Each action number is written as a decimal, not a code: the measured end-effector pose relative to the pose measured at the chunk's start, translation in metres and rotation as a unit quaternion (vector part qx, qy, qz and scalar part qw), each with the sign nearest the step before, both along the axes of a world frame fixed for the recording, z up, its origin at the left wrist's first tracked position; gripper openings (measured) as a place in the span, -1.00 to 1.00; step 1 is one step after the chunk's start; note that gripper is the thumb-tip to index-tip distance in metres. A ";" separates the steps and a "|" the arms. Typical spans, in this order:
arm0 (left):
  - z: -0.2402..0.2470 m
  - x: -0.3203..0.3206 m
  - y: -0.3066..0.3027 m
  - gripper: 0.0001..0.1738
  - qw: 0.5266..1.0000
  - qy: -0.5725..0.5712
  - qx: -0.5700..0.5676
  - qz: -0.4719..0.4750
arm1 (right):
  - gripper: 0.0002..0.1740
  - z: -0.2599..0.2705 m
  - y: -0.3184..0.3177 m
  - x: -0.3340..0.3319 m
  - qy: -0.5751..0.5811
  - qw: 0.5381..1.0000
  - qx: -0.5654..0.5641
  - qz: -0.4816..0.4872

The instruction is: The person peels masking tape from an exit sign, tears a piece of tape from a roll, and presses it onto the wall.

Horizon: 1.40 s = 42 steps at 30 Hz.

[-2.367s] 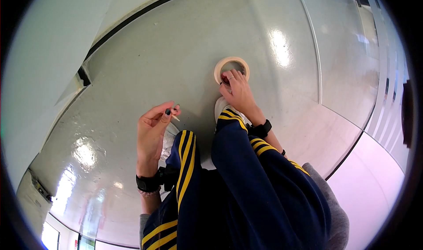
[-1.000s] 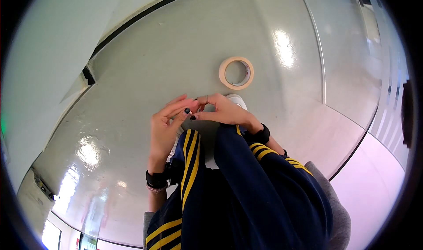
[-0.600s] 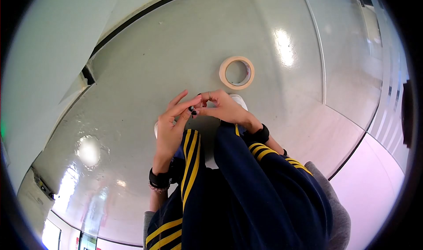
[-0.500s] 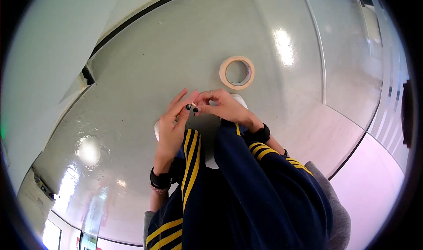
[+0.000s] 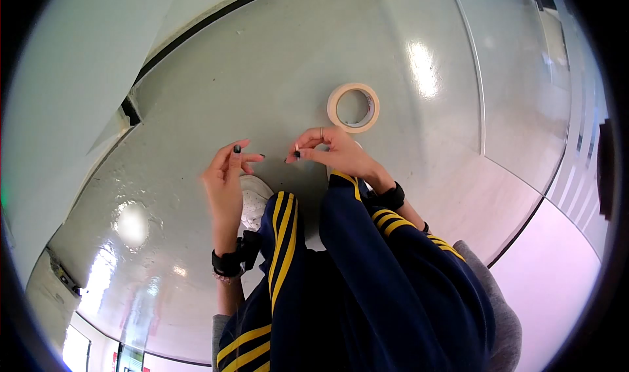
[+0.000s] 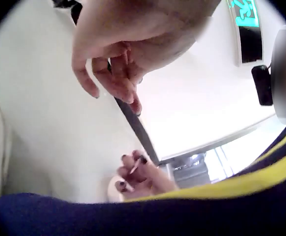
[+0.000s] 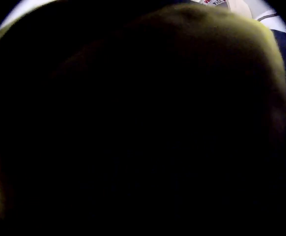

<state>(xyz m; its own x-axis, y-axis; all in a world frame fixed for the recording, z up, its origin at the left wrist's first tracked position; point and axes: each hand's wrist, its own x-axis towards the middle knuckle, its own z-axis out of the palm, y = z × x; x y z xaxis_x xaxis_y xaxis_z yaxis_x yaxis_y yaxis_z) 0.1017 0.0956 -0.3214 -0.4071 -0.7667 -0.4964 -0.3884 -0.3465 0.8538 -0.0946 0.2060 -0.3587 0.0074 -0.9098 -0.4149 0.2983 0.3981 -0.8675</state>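
My right hand pinches a small pale stick-like piece between thumb and fingers, above the right shoe. In the left wrist view the same piece shows as a thin whitish sliver at the fingertips; its exact kind I cannot tell. A short gap to the left, my left hand hovers with loosely bent fingers and nothing in them. Beyond the right hand, a wide roll of cream masking tape lies flat on the floor. Dark cloth blocks most of the right wrist view, with a bit of the roll at its top edge.
Both knees, in navy trousers with yellow stripes, rise below the hands. A white shoe stands by the left hand. The glossy grey floor meets a pale wall at left and a glass partition at right.
The right hand has left the tape roll and met the left hand. The small pale piece has passed from left to right fingers, and the left hand has drawn away leftward.
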 end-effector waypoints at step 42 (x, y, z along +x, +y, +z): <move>-0.085 0.035 0.042 -0.87 0.926 -0.149 -0.276 -0.211 | -0.95 -0.002 0.007 -0.012 0.038 0.996 0.009 -0.077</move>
<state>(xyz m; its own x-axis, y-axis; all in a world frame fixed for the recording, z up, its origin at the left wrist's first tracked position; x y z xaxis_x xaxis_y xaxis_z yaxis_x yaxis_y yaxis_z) 0.1367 0.1376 -0.4061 -0.6368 -0.7406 -0.2144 -0.6359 0.3473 0.6892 -0.1071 0.2129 -0.3605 -0.1637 -0.8900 -0.4256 0.2899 0.3690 -0.8831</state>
